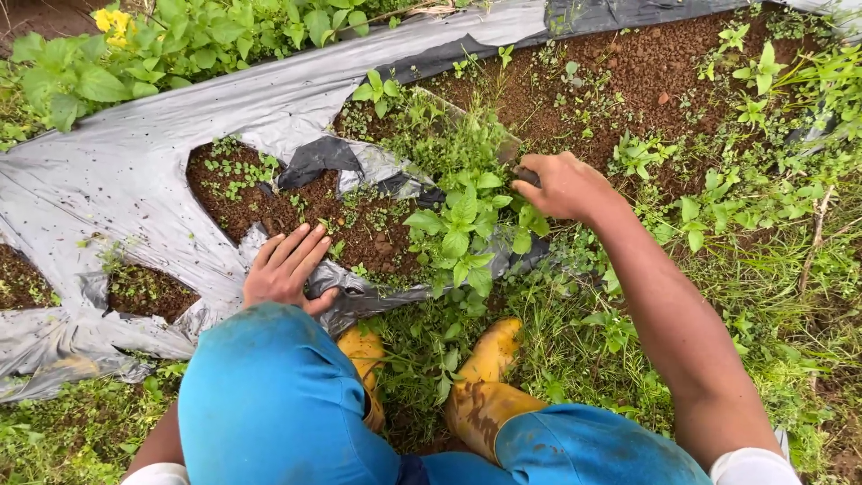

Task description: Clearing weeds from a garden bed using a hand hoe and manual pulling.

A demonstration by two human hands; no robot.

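Observation:
My left hand lies flat, fingers spread, on the torn edge of a grey plastic mulch sheet and the brown soil beside it. My right hand is closed around a dark tool handle whose blade pokes into leafy green weeds growing through a hole in the sheet. Below, my blue-trousered knees and muddy yellow rubber boots show as I crouch.
Bare reddish soil with small seedlings stretches at the top right. Grass and weeds cover the right side. Broad-leaved plants with a yellow flower grow at the top left beyond the sheet.

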